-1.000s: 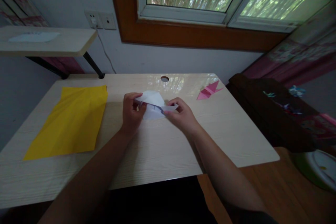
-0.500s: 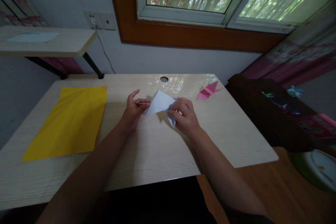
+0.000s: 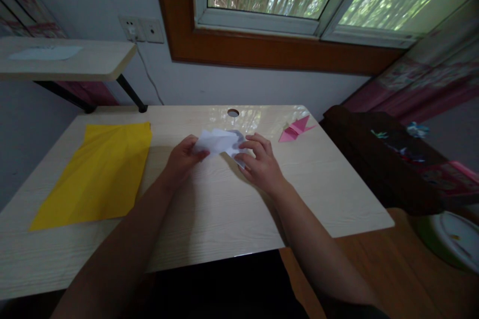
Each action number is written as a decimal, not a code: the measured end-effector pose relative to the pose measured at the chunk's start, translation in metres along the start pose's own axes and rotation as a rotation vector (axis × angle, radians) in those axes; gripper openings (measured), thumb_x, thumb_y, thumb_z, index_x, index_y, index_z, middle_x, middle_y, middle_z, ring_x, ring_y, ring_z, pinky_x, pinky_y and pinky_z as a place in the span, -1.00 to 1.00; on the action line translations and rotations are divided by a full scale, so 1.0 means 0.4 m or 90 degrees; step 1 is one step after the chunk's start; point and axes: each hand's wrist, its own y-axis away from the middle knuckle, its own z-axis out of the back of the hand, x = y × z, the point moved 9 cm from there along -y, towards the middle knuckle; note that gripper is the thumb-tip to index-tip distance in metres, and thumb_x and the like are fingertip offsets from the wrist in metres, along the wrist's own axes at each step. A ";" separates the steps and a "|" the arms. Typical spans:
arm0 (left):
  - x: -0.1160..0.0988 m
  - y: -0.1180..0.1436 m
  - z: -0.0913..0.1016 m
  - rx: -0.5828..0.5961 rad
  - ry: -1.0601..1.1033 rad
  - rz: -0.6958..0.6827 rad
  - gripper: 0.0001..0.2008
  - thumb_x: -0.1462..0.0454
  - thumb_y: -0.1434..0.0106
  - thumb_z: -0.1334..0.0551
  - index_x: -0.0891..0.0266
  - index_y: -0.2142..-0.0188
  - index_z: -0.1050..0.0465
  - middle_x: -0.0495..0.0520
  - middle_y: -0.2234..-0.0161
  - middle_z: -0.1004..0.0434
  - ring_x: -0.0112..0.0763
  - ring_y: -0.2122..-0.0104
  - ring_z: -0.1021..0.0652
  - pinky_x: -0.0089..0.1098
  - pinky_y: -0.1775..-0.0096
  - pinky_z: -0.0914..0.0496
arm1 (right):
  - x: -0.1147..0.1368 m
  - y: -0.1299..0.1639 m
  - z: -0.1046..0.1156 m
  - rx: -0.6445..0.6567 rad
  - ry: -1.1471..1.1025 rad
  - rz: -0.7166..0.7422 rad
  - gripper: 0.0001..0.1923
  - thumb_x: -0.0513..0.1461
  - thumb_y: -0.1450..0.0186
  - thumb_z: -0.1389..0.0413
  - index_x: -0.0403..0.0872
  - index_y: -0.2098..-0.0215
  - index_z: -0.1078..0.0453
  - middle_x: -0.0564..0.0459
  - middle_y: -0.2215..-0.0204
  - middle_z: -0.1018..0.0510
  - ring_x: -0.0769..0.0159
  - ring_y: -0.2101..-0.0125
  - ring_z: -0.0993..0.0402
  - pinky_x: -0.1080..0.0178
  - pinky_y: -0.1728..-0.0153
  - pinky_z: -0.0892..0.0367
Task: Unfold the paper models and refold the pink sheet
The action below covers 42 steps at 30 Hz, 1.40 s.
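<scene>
Beneath the window, the pale worktop (image 3: 224, 219) carries a yellow sheet (image 3: 97, 172) and a pink crane (image 3: 295, 129). White folded paper (image 3: 219, 142), flat a moment earlier, is now lifted and opened; left hand (image 3: 181, 159) and right hand (image 3: 262, 164) each pinch one edge, grip closed.

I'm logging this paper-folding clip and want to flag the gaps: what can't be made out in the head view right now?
- White folded paper: its creases and shape are blurred, and the left hand and right hand cover its ends.
- Pink paper figure: too small to tell its form.
- Small coloured pieces on the dark furniture: dim and tiny.
- Green and white object: cut off by the right edge.
</scene>
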 end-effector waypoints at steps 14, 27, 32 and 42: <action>-0.118 0.048 -0.087 0.183 -0.498 -0.374 -0.86 0.41 -0.33 -0.16 0.14 0.28 -0.43 0.07 -0.05 -0.61 -0.33 -0.03 -0.60 0.11 -0.32 -0.15 | -0.056 0.011 0.034 -0.140 -0.075 -0.146 -0.62 -0.21 -0.32 -0.22 0.09 -0.09 -0.35 -0.08 0.05 -0.44 0.05 -0.01 -0.38 -0.11 -0.06 -0.36; -0.153 0.070 -0.103 0.205 -0.503 -0.436 -0.84 0.42 -0.35 -0.20 0.10 0.24 -0.45 -0.03 -0.11 -0.58 -0.30 -0.23 -0.45 0.14 -0.38 -0.03 | -0.201 0.070 -0.046 -0.129 -0.315 -0.450 -0.69 0.02 -0.37 -0.14 -0.02 0.30 -0.52 0.03 0.39 -0.56 0.24 0.36 -0.45 0.18 0.30 -0.37; -0.150 0.065 -0.089 0.174 -0.484 -0.427 -0.86 0.39 -0.35 -0.22 0.09 0.25 -0.48 -0.03 -0.09 -0.59 -0.29 -0.24 -0.44 0.12 -0.36 -0.11 | -0.230 0.094 -0.081 -0.147 -0.476 -0.544 -0.66 0.07 -0.30 -0.19 -0.03 0.31 -0.49 0.09 0.44 -0.51 0.30 0.43 -0.40 0.26 0.39 -0.30; -0.149 0.055 -0.069 0.133 -0.431 -0.423 -0.86 0.38 -0.37 -0.20 0.12 0.27 -0.48 0.03 -0.06 -0.61 -0.27 -0.26 -0.41 0.10 -0.33 -0.22 | -0.249 0.108 -0.086 -0.192 -0.515 -0.580 -0.73 -0.01 -0.21 -0.25 -0.02 0.35 -0.39 0.15 0.46 -0.41 0.36 0.46 -0.34 0.30 0.43 -0.27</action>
